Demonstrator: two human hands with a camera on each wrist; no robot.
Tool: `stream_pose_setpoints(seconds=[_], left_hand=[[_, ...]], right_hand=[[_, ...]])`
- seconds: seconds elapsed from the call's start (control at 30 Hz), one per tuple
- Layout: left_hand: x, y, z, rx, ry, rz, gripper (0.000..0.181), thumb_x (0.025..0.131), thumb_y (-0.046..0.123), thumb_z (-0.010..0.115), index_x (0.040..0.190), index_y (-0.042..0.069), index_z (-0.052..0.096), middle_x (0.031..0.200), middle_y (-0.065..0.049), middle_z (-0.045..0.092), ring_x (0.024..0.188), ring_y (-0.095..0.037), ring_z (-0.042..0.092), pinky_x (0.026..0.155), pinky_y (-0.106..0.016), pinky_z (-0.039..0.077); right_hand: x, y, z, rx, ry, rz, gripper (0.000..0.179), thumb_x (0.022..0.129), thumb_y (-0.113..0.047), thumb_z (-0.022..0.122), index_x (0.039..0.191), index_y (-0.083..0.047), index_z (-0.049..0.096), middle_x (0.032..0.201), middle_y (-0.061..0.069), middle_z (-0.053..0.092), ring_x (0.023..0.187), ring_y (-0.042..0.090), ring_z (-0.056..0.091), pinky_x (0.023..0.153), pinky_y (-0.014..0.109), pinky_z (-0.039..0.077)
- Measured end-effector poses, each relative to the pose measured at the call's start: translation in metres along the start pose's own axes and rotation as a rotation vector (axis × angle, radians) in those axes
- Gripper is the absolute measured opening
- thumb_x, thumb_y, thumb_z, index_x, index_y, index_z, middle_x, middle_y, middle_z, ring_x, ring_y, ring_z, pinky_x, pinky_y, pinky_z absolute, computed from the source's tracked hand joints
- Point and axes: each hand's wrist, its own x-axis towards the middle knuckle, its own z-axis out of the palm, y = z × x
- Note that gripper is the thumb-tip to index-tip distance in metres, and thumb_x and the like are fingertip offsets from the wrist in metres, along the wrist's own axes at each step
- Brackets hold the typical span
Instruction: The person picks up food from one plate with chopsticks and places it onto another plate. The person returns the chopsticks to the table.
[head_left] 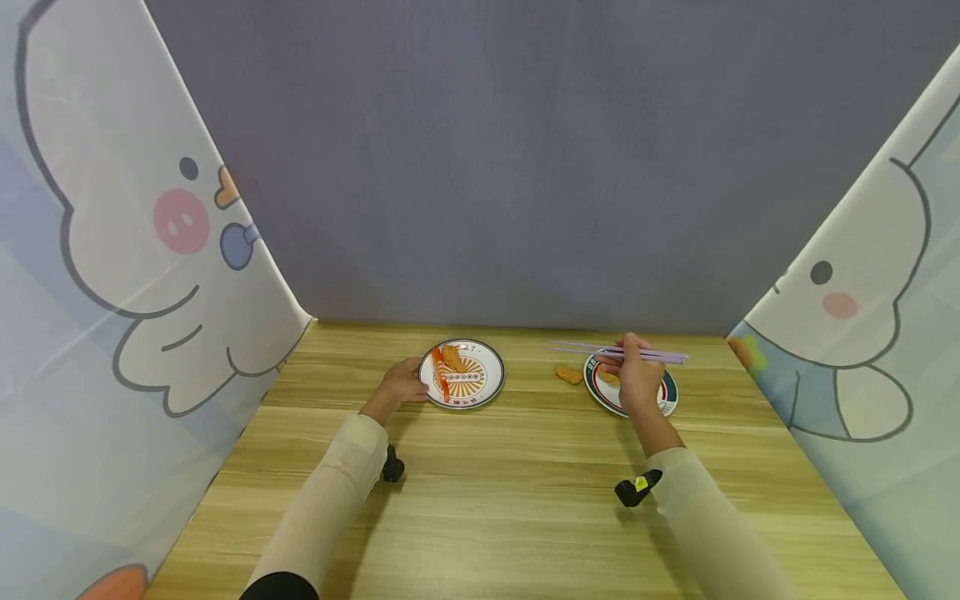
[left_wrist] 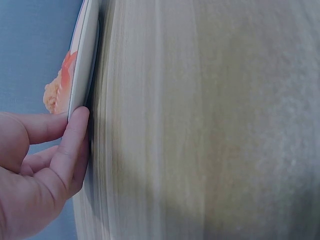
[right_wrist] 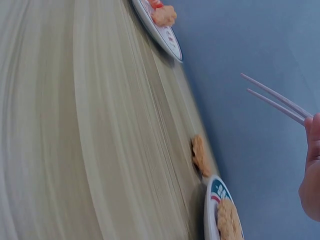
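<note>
My left hand [head_left: 401, 383] pinches the left rim of a round white plate [head_left: 483, 383], thumb above and fingers below in the left wrist view. A golden fried piece [head_left: 453, 358] and a red-orange strip of food [head_left: 440, 375] lie on that plate. In my right hand [head_left: 639, 382] is a pair of pale purple chopsticks [head_left: 663, 357], tips pointing left, slightly apart and with nothing between them in the right wrist view. The hand hovers over a second plate [head_left: 669, 393] with a dark green rim, partly hiding it. A fried piece [right_wrist: 228, 220] sits on this plate.
Another fried piece [head_left: 568, 375] lies on the wooden table [head_left: 510, 483], just left of the green-rimmed plate. A grey panel [head_left: 480, 167] stands behind the table. Cartoon-printed panels [head_left: 135, 250] rise along both sides.
</note>
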Motion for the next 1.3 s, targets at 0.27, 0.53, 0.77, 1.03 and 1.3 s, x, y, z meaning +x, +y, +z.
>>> stream_pose_setpoints(seconds=[0.27, 0.53, 0.77, 1.03, 1.3], left_hand=[[0.0, 0.001, 0.0, -0.024, -0.011, -0.009, 0.072, 0.082, -0.015, 0.062, 0.146, 0.008, 0.037, 0.11, -0.019, 0.052, 0.087, -0.025, 0.067, 0.076, -0.034, 0.063], [-0.002, 0.003, -0.001, 0.009, -0.007, -0.003, 0.073, 0.082, -0.015, 0.062, 0.147, 0.007, 0.036, 0.114, -0.022, 0.05, 0.09, -0.029, 0.067, 0.082, -0.038, 0.062], [-0.002, 0.003, -0.001, 0.011, -0.008, 0.009, 0.074, 0.081, -0.015, 0.062, 0.147, 0.005, 0.036, 0.118, -0.026, 0.051, 0.089, -0.029, 0.068, 0.081, -0.037, 0.063], [-0.001, 0.003, 0.0, 0.015, -0.005, 0.006, 0.074, 0.081, -0.015, 0.062, 0.147, 0.006, 0.036, 0.118, -0.025, 0.052, 0.087, -0.027, 0.068, 0.078, -0.036, 0.063], [0.0, 0.003, 0.0, 0.01, -0.008, 0.007, 0.075, 0.081, -0.016, 0.062, 0.148, 0.006, 0.034, 0.119, -0.026, 0.052, 0.088, -0.027, 0.067, 0.078, -0.037, 0.063]], right_hand=[[-0.007, 0.009, 0.021, -0.086, -0.058, 0.042, 0.021, 0.099, -0.017, 0.052, 0.085, -0.003, 0.061, 0.065, 0.004, 0.069, 0.056, 0.018, 0.071, 0.044, 0.026, 0.058], [-0.015, 0.014, 0.038, -0.087, -0.108, 0.023, 0.022, 0.099, -0.013, 0.05, 0.083, -0.004, 0.061, 0.065, 0.008, 0.067, 0.055, 0.021, 0.071, 0.044, 0.029, 0.059], [-0.014, 0.029, 0.044, -0.098, -0.115, 0.016, 0.022, 0.099, -0.019, 0.053, 0.087, -0.003, 0.062, 0.07, 0.009, 0.066, 0.055, 0.019, 0.07, 0.045, 0.029, 0.059], [-0.021, 0.039, 0.054, -0.141, -0.116, 0.035, 0.024, 0.1, -0.022, 0.052, 0.087, -0.004, 0.062, 0.068, 0.007, 0.066, 0.054, 0.017, 0.07, 0.045, 0.03, 0.059], [-0.031, 0.045, 0.066, -0.185, -0.172, 0.063, 0.036, 0.1, -0.022, 0.051, 0.102, 0.014, 0.055, 0.074, 0.009, 0.066, 0.055, 0.015, 0.07, 0.046, 0.024, 0.059]])
